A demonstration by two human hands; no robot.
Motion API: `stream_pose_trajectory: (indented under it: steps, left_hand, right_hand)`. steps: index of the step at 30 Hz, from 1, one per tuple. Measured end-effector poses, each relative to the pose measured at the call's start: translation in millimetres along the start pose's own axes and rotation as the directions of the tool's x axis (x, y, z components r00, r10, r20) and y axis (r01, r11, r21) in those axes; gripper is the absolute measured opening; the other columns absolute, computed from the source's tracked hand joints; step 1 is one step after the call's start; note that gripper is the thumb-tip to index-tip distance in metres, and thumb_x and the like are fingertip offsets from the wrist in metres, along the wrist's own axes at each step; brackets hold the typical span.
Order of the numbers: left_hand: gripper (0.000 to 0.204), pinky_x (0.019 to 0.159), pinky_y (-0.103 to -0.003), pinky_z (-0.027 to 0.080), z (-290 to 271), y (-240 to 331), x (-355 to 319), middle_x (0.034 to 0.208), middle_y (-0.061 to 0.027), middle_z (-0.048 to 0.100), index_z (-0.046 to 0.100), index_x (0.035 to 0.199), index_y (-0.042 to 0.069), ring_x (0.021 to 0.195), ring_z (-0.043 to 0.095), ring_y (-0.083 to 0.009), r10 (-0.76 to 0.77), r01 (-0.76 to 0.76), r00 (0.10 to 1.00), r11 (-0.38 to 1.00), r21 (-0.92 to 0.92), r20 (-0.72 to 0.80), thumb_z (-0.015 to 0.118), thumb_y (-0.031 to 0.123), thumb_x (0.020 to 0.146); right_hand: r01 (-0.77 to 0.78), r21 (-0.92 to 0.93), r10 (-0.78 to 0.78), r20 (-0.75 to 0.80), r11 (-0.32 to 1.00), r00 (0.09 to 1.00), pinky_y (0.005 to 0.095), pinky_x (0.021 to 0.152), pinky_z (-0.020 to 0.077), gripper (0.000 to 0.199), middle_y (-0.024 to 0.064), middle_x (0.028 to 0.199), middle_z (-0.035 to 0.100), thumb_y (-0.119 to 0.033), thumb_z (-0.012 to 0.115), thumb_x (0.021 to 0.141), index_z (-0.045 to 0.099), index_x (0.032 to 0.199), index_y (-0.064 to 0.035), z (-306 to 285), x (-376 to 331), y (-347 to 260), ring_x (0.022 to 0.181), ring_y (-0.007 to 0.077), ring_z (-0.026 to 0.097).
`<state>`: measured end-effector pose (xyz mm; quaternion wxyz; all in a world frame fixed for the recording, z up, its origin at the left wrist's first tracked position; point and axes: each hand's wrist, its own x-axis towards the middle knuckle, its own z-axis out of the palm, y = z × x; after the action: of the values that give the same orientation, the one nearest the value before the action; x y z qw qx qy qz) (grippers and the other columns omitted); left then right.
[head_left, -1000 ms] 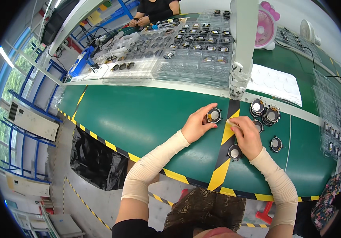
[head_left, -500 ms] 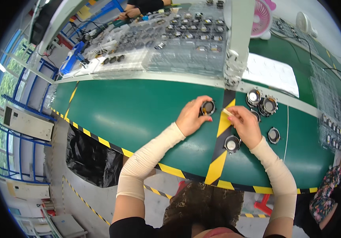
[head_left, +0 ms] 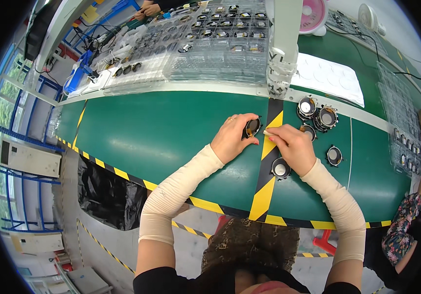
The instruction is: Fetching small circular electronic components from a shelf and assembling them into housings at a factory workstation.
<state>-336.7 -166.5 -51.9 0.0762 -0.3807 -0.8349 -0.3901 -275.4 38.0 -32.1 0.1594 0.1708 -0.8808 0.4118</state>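
My left hand (head_left: 227, 141) grips a round black part (head_left: 252, 127), like a watch case, between thumb and fingers, tilted on its edge over the green table. Just right of it, my right hand (head_left: 296, 148) pinches a small pale strip or stick (head_left: 268, 133), its tip pointing at the round part; I cannot tell whether they touch. Below my right hand lies a similar round part with a pale disc centre (head_left: 280, 169). Another round part (head_left: 334, 156) sits farther right. Behind my right hand, several more are grouped, some stacked (head_left: 327, 118), one partly hidden by it (head_left: 308, 131).
Yellow-black tape (head_left: 262, 198) crosses the green table (head_left: 171, 132) and lines its front edge. Beyond a pale rail, clear plastic trays (head_left: 220, 66) hold small parts. A post (head_left: 284, 44), white moulded sheet (head_left: 328, 78) and pink fan (head_left: 313, 17) stand behind. Other people's hands (head_left: 148, 9) work at far left.
The whole view has shifted slightly. The round part in my left hand is tilted more, and the pale strip in my right hand has come closer to it.
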Motion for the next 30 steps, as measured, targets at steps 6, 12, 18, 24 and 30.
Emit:
stream_pose_trajectory:
  steps: [6,12,18,24,30]
  left_hand:
    - [0.063,0.082,-0.039,0.045,2.0,5.7,2.5,0.101,-0.0129,0.059,0.049,0.121,0.007,0.092,0.056,-0.0321,0.025,-0.025,1.0,0.999,0.031,0.01,0.081,0.015,0.067]
    - [0.063,0.079,-0.037,0.044,2.3,10.8,4.2,0.092,-0.0114,0.057,0.049,0.123,0.008,0.086,0.054,-0.0308,0.094,-0.1,0.994,0.985,0.139,0.051,0.079,0.013,0.068]
    - [0.064,0.078,-0.037,0.042,1.6,12.7,6.2,0.088,-0.0111,0.054,0.047,0.127,0.006,0.083,0.052,-0.0289,0.177,-0.187,0.982,0.964,0.189,0.072,0.076,0.015,0.071]
    - [0.064,0.077,-0.036,0.042,2.2,11.7,6.0,0.088,-0.0099,0.053,0.047,0.128,0.004,0.083,0.052,-0.0267,0.226,-0.242,0.97,0.942,0.232,0.091,0.074,0.016,0.071]
    - [0.065,0.076,-0.035,0.042,2.6,11.7,5.3,0.087,-0.0089,0.053,0.048,0.128,0.004,0.081,0.051,-0.0254,0.261,-0.274,0.962,0.928,0.253,0.084,0.074,0.017,0.071]
  right_hand:
    - [0.057,-0.199,-0.064,-0.027,0.978,0.998,0.0349,0.058,0.0498,0.014,0.0056,0.084,0.062,-0.01,0.064,0.082,0.068,0.096,-0.0074,3.9,0.2,-0.7,0.068,0.0259,0.063]
    - [0.091,-0.263,-0.095,-0.003,0.961,0.995,0.0343,0.056,0.0499,0.017,0.0056,0.083,0.06,-0.008,0.063,0.081,0.068,0.097,-0.0069,5.2,0.9,4.1,0.068,0.024,0.063]
    - [0.127,-0.302,-0.129,0.015,0.945,0.992,0.0337,0.056,0.0506,0.02,0.0052,0.083,0.059,-0.006,0.062,0.078,0.069,0.097,-0.0064,7.0,0.5,7.6,0.069,0.0219,0.064]
    - [0.105,-0.28,-0.1,0.034,0.954,0.994,0.0353,0.055,0.0504,0.017,0.0059,0.082,0.06,-0.008,0.061,0.08,0.07,0.094,-0.0061,8.8,-0.2,7.9,0.065,0.024,0.063]
    - [0.035,-0.203,-0.022,0.064,0.979,0.998,0.0368,0.056,0.0496,0.013,0.0081,0.081,0.063,-0.008,0.062,0.082,0.071,0.091,-0.0049,7.6,-0.9,3.8,0.064,0.0275,0.062]
